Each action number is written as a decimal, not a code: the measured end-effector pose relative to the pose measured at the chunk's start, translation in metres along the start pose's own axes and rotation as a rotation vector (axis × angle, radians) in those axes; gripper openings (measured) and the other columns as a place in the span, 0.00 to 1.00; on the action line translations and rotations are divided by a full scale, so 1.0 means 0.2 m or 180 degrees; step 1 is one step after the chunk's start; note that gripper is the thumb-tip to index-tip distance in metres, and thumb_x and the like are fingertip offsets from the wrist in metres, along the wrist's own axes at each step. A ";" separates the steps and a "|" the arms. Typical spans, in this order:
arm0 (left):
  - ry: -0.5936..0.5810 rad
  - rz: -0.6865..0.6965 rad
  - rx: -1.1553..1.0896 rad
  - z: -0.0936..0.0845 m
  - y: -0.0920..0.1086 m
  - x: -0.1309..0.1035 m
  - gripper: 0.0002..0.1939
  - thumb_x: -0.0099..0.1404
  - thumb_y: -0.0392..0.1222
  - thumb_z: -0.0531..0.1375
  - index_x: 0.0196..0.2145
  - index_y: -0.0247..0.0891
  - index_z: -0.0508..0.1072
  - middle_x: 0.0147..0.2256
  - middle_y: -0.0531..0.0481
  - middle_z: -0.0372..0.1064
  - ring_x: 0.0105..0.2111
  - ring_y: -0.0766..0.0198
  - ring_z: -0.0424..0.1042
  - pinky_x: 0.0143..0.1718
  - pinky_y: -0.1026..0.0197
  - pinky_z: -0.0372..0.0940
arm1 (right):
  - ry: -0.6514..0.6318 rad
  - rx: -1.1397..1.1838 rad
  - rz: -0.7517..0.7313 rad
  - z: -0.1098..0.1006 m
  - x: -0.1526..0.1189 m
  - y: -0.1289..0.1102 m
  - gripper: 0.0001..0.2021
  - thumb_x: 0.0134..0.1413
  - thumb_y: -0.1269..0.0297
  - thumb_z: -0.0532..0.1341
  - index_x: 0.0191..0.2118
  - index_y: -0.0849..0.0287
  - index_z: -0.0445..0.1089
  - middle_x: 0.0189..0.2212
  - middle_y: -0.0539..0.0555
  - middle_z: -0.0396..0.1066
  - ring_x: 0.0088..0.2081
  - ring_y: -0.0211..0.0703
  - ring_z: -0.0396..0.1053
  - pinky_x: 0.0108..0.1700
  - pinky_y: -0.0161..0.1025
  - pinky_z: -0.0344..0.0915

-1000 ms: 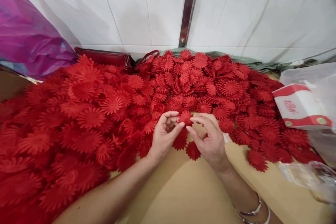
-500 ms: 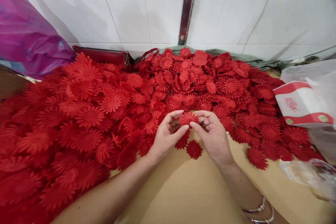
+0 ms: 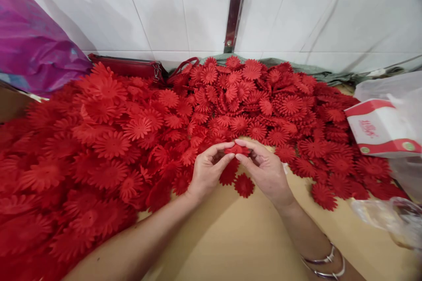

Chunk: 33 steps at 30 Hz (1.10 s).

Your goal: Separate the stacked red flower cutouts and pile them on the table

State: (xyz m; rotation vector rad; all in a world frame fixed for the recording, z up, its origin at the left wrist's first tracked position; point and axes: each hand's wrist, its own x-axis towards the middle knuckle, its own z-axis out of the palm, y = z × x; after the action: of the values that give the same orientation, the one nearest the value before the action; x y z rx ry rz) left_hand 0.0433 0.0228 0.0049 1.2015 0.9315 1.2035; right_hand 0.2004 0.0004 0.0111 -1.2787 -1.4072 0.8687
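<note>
Between my two hands, just above the table, is a small red artificial flower (image 3: 236,149) with petals cut all round. My left hand (image 3: 211,169) pinches its left edge between thumb and fingers. On the opposite edge, my right hand (image 3: 263,169) pinches it the same way, and the fingertips of both hands almost meet over it. Fingers cover much of the petals. Directly below lies a loose red flower (image 3: 244,185) on the tan tabletop (image 3: 211,241), with another partly hidden beside my left hand.
A large heap of red flowers (image 3: 112,145) spreads across the left and back. Behind it lie a dark red purse (image 3: 127,66) and a purple bag (image 3: 33,39). At right are a white-and-red box (image 3: 379,127) and clear plastic (image 3: 392,219). A metal bracket (image 3: 236,11) is on the tiled wall.
My fingertips have closed in over the flower's upper edge, covering more of its petals. Its near petals no longer stand up as a full fan. The view has shifted slightly.
</note>
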 end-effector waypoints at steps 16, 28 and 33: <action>-0.0181 0.0205 0.0559 0.00 0.01 -0.03 0.10 0.68 0.45 0.62 0.42 0.37 0.76 0.39 0.48 0.77 0.39 0.63 0.75 0.44 0.62 0.68 | -0.0329 -0.1127 -0.0709 -0.05 0.01 -0.02 0.10 0.68 0.59 0.57 0.49 0.56 0.71 0.42 0.54 0.79 0.43 0.44 0.77 0.47 0.39 0.72; -0.0291 0.0395 0.0747 -0.01 0.01 -0.04 0.09 0.70 0.46 0.60 0.40 0.38 0.74 0.36 0.50 0.73 0.37 0.64 0.70 0.43 0.63 0.66 | -0.0205 -0.1454 -0.1068 -0.04 -0.01 -0.05 0.09 0.70 0.61 0.54 0.39 0.55 0.69 0.31 0.52 0.73 0.36 0.44 0.73 0.41 0.40 0.68; -0.0114 0.0357 0.0175 0.00 -0.01 -0.02 0.10 0.68 0.43 0.63 0.46 0.41 0.75 0.43 0.49 0.76 0.44 0.64 0.73 0.49 0.63 0.67 | 0.0038 -0.1039 -0.1023 -0.02 0.00 -0.03 0.15 0.68 0.64 0.57 0.58 0.54 0.66 0.50 0.57 0.72 0.52 0.45 0.71 0.55 0.45 0.68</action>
State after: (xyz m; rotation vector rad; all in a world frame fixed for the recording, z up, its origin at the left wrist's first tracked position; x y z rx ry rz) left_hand 0.0436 0.0195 0.0025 1.3299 0.8850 1.2477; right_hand 0.2029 -0.0017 0.0186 -1.2432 -1.7364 0.4246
